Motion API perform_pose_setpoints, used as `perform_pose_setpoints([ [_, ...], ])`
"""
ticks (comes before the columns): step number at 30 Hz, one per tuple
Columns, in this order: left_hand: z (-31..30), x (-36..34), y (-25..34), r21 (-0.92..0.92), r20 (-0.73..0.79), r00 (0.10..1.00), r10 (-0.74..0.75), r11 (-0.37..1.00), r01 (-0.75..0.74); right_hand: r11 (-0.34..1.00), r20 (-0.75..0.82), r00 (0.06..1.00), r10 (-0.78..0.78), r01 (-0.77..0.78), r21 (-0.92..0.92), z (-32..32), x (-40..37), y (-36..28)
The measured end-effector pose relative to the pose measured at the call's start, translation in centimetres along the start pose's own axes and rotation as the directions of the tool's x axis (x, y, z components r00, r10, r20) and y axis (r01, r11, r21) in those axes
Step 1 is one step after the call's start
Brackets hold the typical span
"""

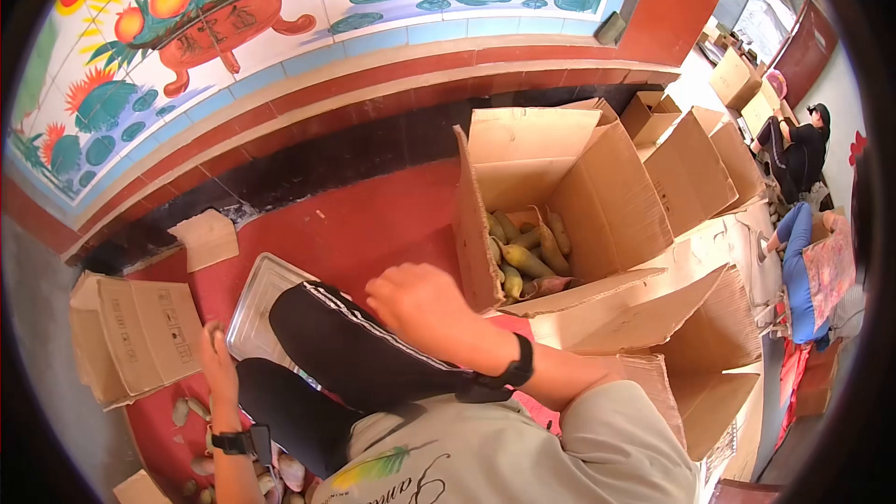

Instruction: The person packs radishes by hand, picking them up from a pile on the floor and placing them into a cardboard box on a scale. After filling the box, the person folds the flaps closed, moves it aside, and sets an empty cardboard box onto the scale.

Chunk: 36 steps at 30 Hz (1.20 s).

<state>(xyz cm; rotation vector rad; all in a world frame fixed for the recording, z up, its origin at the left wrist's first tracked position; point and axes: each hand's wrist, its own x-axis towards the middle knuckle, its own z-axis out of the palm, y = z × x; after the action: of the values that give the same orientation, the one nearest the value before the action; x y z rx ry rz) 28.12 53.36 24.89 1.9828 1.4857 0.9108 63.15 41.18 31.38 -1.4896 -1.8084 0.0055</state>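
My right hand is over my right knee, its fingers curled in; whatever they may hold is hidden. At the left, my left hand points upward beside my left knee, fingers pressed together, and I cannot make out anything in them. Between and beyond my knees lies a shallow metal tray, partly covered by my legs. Right of my right hand stands an open cardboard box with several yellow-green root vegetables inside. More roots lie on the floor below my left hand.
A flattened-looking carton stands at the far left, with a torn cardboard piece near the wall. More open boxes line the right side, one close to my right elbow. Two people sit farther off at the right.
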Motion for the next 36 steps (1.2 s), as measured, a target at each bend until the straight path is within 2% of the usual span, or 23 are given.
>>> perform_pose_setpoints([
  [2,0.0,-1.9,-1.7,0.183,-0.089,0.995,0.049,0.983,-0.032,0.994,0.103,0.992,0.067,-0.075,0.074,3.8,-1.5,1.0],
  [4,-0.1,-3.5,-2.7,0.196,-0.076,0.997,0.031,0.981,-0.016,0.98,0.255,0.948,0.191,-0.197,-0.001,7.7,-3.5,3.7],
  [6,-0.1,-5.1,-4.0,0.207,-0.067,0.998,0.013,0.978,0.002,0.938,0.25,0.905,0.345,-0.33,-0.102,11.1,-5.7,7.0],
  [8,0.3,-6.6,-5.5,0.368,-0.071,0.993,0.093,0.928,-0.06,0.897,0.305,0.849,0.431,-0.366,-0.247,13.5,-7.9,10.4],
  [9,0.4,-7.2,-5.0,0.41,-0.025,0.999,0.042,0.912,-0.028,0.899,0.309,0.85,0.426,-0.359,-0.252,14.3,-8.8,12.2],
  [10,0.2,-7.2,-5.2,0.405,-0.029,0.999,0.034,0.914,-0.019,0.847,0.343,0.792,0.505,-0.381,-0.37,15.1,-9.7,13.8],
  [11,0.1,-7.3,-5.3,0.443,-0.041,0.993,0.109,0.893,-0.08,0.786,0.37,0.723,0.583,-0.387,-0.482,15.8,-10.5,14.8],
  [12,0.0,-7.6,-5.5,0.477,-0.044,0.983,0.176,0.869,-0.134,0.788,0.389,0.714,0.582,-0.376,-0.487,16.3,-11.2,15.8],
  [14,0.0,-8.0,-6.1,0.432,-0.095,0.99,0.105,0.9,-0.054,0.766,0.337,0.77,0.541,-0.287,-0.575,15.8,-13.3,17.4],
  [15,0.1,-7.9,-5.7,0.441,-0.086,0.992,0.097,0.896,-0.049,0.76,0.361,0.745,0.561,-0.289,-0.582,15.4,-14.4,17.4],
  [17,0.1,-7.7,-5.1,0.453,-0.068,0.992,0.104,0.889,-0.062,0.744,0.227,0.842,0.489,-0.267,-0.613,15.1,-14.2,18.0],
  [20,0.3,-7.5,-5.8,0.473,-0.043,0.994,0.103,0.878,-0.07,0.759,0.239,0.868,0.436,-0.212,-0.616,15.8,-15.8,19.4],
  [26,0.4,-7.0,-6.5,0.504,-0.011,0.998,0.06,0.862,-0.046,0.756,0.311,0.854,0.417,-0.135,-0.641,14.7,-15.8,19.2],
  [30,0.1,-6.9,-6.1,0.518,0.02,0.999,0.048,0.854,-0.051,0.766,0.327,0.838,0.437,-0.156,-0.624,13.9,-15.8,19.9],
  [33,-0.2,-7.1,-6.4,0.575,0.03,0.999,0.013,0.818,-0.028,0.78,0.326,0.859,0.394,-0.125,-0.613,13.4,-16.7,20.7],
  [35,-0.3,-7.1,-6.6,0.572,0.03,0.999,0.012,0.82,-0.027,0.705,0.114,0.761,0.638,-0.519,-0.482,15.7,-20.9,24.1],
  [36,-0.4,-7.2,-6.6,0.567,0.034,0.999,0.01,0.824,-0.028,0.705,0.115,0.76,0.64,-0.52,-0.482,15.9,-22.6,25.6],
])
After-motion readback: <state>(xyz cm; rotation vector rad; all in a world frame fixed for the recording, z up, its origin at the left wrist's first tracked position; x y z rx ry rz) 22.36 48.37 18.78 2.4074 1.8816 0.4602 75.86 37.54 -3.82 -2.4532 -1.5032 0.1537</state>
